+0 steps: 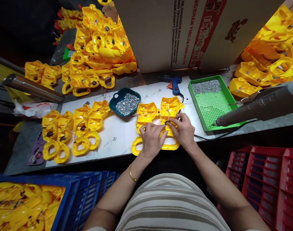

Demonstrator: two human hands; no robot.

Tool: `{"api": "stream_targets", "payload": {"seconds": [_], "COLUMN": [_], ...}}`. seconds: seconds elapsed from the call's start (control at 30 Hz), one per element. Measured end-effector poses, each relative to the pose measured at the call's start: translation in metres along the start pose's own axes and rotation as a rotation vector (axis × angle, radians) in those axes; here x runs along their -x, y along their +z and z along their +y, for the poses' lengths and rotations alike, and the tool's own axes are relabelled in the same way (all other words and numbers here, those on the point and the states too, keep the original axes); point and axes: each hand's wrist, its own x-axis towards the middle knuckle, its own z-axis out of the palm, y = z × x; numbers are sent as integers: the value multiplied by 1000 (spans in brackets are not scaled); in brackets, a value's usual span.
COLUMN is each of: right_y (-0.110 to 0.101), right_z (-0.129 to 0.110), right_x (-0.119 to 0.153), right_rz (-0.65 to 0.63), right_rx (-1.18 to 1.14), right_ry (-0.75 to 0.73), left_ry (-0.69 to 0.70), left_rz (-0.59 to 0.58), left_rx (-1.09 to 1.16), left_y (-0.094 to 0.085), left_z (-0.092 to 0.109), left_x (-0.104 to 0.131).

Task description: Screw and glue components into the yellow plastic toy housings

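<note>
Thin pale wires (pixel 168 111) run down inside an opened yellow plastic shell (pixel 170 104) with a loop handle. My left hand (pixel 152 138) is closed at its lower half, thumb and forefinger pinched at the wires. From the other side my right hand (pixel 184 130) bends over the same shell, its fingertips closed at the wires beside a round dark part. The exact grip is partly hidden by the fingers. A second yellow shell (pixel 147 110) lies open just left of it, partly under my left hand.
Several opened shells (pixel 81 118) lie at the left of the white board (pixel 112 144). A dark green bowl (pixel 126 104) and a green tray (pixel 204 120) hold small metal screws. Behind are a blue glue gun (pixel 175 85) and a carton (pixel 156 38). A grey electric screwdriver (pixel 257 104) slants over the tray.
</note>
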Motion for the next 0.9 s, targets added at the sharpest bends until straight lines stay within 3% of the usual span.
{"api": "stream_targets", "payload": {"seconds": [0.13,0.23,0.33,0.4,0.5,0.77,0.9], "right_y": [-8,-18,-22,-22,-23,-30,-32], "right_z": [3,4,4,3,1,-2,0], "right_x": [6,10,15,18,20,15,13], "right_rz": [68,56,52,47,19,-104,-157], "right_rx": [-223,-372,-415,-446,-533,-683,-616], "right_ry": [-17,-64,-145,-204,-236,46,-11], "left_ry": [-87,-264,-499,-575,-557,-490,-482], "left_rz": [46,83,-75,-188,-167,-6,26], "left_rx": [194,525,933,1074,1145,1128,1094], "left_y": [-4,-9,-12,-11,-7,1,3], "left_z": [-4,-3,4,9,11,12,13], "left_x": [-10,-21,-30,-34,-35,-31,-28]}}
